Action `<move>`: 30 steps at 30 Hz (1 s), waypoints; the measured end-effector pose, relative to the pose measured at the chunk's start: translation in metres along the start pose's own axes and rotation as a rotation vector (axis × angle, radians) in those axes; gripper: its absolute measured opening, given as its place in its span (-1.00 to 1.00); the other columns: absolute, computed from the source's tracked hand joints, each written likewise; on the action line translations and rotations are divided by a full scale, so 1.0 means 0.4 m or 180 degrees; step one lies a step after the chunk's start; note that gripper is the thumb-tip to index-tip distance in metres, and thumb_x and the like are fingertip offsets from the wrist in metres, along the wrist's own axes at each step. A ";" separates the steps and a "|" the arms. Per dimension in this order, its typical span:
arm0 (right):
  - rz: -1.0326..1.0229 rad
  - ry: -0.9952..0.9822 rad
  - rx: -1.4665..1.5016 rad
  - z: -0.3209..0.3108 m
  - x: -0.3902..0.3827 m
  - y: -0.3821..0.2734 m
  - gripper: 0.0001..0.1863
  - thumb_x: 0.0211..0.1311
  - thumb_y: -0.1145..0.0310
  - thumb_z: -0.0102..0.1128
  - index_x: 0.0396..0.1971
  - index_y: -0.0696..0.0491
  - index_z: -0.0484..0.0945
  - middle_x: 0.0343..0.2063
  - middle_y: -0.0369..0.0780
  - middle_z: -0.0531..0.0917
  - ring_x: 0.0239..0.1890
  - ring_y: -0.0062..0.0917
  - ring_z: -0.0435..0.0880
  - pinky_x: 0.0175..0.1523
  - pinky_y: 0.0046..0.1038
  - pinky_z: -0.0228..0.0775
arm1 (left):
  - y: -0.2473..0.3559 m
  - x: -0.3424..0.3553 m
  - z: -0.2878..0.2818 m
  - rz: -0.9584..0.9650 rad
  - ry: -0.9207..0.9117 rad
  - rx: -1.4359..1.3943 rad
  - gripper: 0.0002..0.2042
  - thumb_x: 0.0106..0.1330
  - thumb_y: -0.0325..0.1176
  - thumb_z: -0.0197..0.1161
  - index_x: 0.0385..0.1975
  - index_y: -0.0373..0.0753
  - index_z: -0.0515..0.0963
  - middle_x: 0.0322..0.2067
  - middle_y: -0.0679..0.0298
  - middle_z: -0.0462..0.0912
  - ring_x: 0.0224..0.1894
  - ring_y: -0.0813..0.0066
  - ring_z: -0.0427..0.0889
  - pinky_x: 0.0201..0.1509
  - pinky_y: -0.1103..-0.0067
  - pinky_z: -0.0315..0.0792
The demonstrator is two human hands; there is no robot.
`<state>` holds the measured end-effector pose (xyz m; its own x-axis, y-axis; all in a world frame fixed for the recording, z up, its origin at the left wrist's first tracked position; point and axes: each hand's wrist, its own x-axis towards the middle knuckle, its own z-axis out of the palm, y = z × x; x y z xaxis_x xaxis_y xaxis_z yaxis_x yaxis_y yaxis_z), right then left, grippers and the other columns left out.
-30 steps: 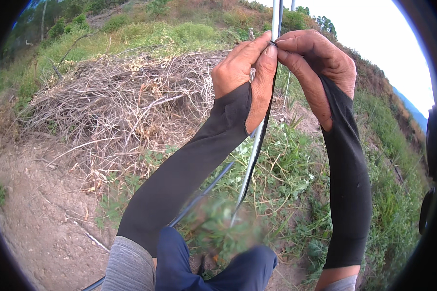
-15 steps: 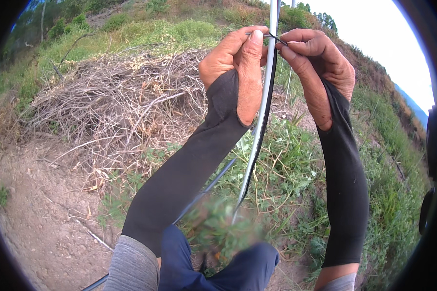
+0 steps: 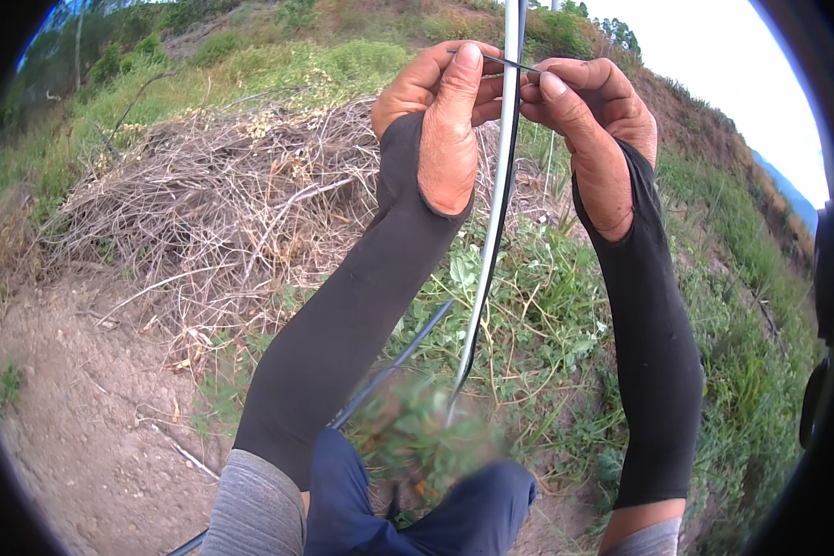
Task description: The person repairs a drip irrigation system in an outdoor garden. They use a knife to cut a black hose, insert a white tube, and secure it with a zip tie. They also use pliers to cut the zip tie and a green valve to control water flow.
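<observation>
A white upright pole (image 3: 486, 259) with a black line (image 3: 496, 232) along its right side runs from the plants to beyond the top edge. A thin dark tie (image 3: 510, 62) crosses it near the top. My left hand (image 3: 435, 111) is left of the pole, thumb and forefinger pinched on one end of the tie, other fingers curled behind. My right hand (image 3: 598, 130) pinches the other end just right of the pole. Both forearms wear black sleeves.
A pile of dry branches (image 3: 204, 204) lies ahead-left, with bare dirt (image 3: 83, 380) below it. A dark blue hose (image 3: 408, 352) slants through green weeds (image 3: 556, 334) near my legs (image 3: 473, 510). A grassy slope and pale sky are behind.
My hands have moved up and slightly left, and farther apart. The thin tie, earlier mostly hidden by my fingertips, now shows stretched across the pole.
</observation>
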<state>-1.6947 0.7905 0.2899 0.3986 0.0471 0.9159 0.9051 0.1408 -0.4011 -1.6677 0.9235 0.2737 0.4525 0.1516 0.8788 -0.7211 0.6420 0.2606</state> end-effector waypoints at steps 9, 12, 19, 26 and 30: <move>-0.1584 0.0077 -0.2725 -0.005 0.005 -0.001 -0.88 -0.04 0.55 0.24 -0.46 0.11 0.49 -0.50 -0.24 0.56 -0.48 -0.50 0.61 -0.38 -0.51 0.44 | 0.024 0.037 -0.018 -0.0092 -0.0237 0.0879 -0.79 0.39 -0.26 0.12 -0.30 -0.29 0.55 -0.39 0.26 0.65 -0.35 0.51 0.67 -0.27 0.64 0.56; -0.1680 0.0131 -0.3011 0.014 -0.015 -0.006 -0.86 -0.11 0.55 0.23 -0.51 0.07 0.46 -0.54 -0.24 0.53 -0.54 -0.38 0.57 -0.42 -0.43 0.42 | 0.050 0.058 -0.020 0.0200 -0.0492 0.1803 -0.85 0.34 -0.34 0.15 -0.25 -0.28 0.54 -0.38 0.29 0.64 -0.29 0.51 0.67 -0.24 0.63 0.55; -0.1671 0.0349 -0.3144 0.070 -0.028 -0.014 -0.90 -0.06 0.49 0.20 -0.54 0.02 0.45 -0.56 -0.27 0.49 -0.50 -0.31 0.57 -0.41 -0.34 0.42 | 0.150 0.098 0.043 0.1978 -0.1503 0.4230 -0.95 0.16 -0.45 0.22 -0.41 -0.25 0.55 -0.51 0.12 0.51 -0.44 0.16 0.56 -0.38 0.47 0.42; -0.0138 -0.0193 -0.1313 0.010 0.016 -0.057 -0.72 0.28 0.23 0.17 -0.16 0.12 0.56 -0.27 -0.25 0.63 -0.26 -0.63 0.59 -0.15 -0.54 0.45 | 0.143 0.078 0.020 -0.0715 -0.0475 0.1607 -0.80 0.40 -0.30 0.09 -0.20 -0.32 0.51 -0.38 0.27 0.61 -0.35 0.49 0.64 -0.22 0.61 0.55; -0.0493 -0.0399 -0.1508 0.004 0.046 -0.051 -0.70 0.30 0.25 0.16 -0.06 0.08 0.57 -0.23 -0.30 0.63 -0.19 -0.69 0.57 -0.11 -0.61 0.46 | 0.101 0.045 -0.049 0.0399 -0.1429 0.2149 -0.77 0.30 -0.59 0.12 -0.06 -0.32 0.44 -0.15 0.22 0.58 -0.18 0.49 0.65 -0.07 0.60 0.57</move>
<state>-1.7061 0.7900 0.3151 0.2601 0.1833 0.9480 0.9314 -0.3066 -0.1962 -1.6785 0.9669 0.2921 0.1978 -0.2150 0.9564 -0.9776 0.0278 0.2084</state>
